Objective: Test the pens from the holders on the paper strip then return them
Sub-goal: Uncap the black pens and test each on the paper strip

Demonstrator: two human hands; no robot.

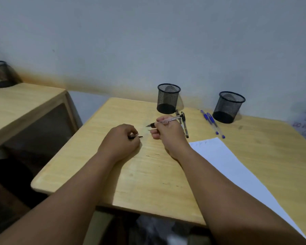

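1. On the wooden desk, head view: the right hand pinches a clear pen, tip bare; the left hand curls round its black cap.
2. Both mesh holders look empty; two black pens and two blue pens lie between them.
3. Likely step: uncapped, ready to test. Next, carry the tip right to the paper strip.

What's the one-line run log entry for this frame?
left hand: grips small black pen cap | right hand: grips clear black-tipped pen, uncapped | white paper strip: untouched | two black mesh holders: empty
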